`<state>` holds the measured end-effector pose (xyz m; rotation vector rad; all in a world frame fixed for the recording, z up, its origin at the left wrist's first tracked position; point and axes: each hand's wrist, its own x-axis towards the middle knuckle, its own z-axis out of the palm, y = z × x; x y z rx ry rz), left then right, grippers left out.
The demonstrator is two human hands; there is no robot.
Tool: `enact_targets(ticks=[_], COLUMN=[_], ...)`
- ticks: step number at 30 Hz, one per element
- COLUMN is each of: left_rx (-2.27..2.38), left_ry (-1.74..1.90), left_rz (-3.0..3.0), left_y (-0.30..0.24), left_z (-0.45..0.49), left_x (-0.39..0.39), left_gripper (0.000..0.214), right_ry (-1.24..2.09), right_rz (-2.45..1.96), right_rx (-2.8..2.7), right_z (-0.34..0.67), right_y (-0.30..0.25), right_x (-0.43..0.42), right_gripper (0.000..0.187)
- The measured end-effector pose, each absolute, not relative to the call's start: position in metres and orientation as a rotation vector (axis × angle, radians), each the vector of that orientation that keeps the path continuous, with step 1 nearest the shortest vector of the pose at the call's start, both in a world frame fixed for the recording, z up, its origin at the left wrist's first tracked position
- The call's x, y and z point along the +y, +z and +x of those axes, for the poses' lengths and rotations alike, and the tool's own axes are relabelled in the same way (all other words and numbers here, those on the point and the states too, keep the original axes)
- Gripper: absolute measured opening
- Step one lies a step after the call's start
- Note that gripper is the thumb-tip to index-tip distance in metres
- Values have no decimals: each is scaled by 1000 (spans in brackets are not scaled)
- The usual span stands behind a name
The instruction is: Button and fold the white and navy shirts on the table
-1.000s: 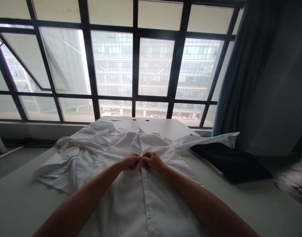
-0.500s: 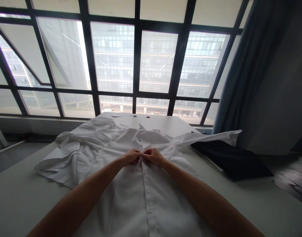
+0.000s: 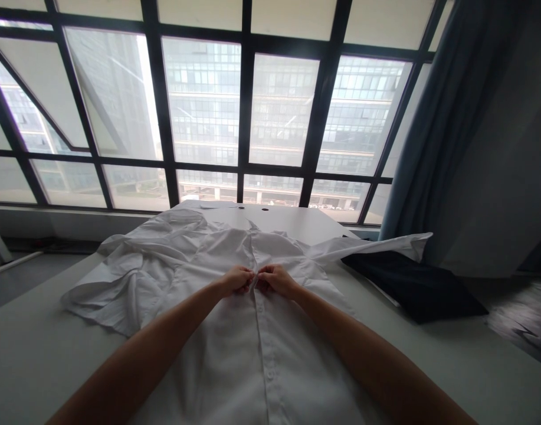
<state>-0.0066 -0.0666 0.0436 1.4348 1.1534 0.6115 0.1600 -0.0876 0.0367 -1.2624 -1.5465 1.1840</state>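
Observation:
A white button-up shirt (image 3: 217, 354) lies spread on the white table (image 3: 26, 348), its buttoned front edge running down the middle toward me. At that front edge my left hand (image 3: 237, 280) pinches the fabric from the left side. My right hand (image 3: 274, 280) pinches the same edge from the right, its fingertips very near those of the left. Both hands are closed. Whether a button sits between the fingers is too small to tell. One sleeve (image 3: 380, 244) stretches out to the right, and the cloth on the left lies bunched in folds.
A folded dark cloth (image 3: 416, 289) lies on the right of the table, partly under the sleeve. Farther right is a blurred pale, patterned item (image 3: 524, 319). Large windows (image 3: 203, 106) stand behind the table, with a blue-grey curtain (image 3: 429, 147) at the right.
My right fingertips have shifted slightly right, leaving a small gap to the left ones. The front edge between them looks a little more lifted. Otherwise the shirt lies as before.

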Motion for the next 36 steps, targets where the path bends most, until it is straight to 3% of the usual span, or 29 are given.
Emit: enact_targets(ticks=[6,13,23,36], left_rx=[1171,1158,1110,1387], left_ry=[563,591,681,473], left_rz=[1483,1468,1247,1650], left_y=[43,46,52,54], left_z=[-7,-5,2,-3], left_x=[-65,-68,-76,-73], left_gripper=[27,31,29,54], right_ry=[1247,1039,706,255], right_rz=[-1287,-1298,-1225,-1440], right_rx=[-1512,-1660,-1721,-2030], right_z=[161,163,159,146], right_y=[36,22,16,30], right_x=[-85,-76,-81,-96], right_gripper=[17,3,7,12])
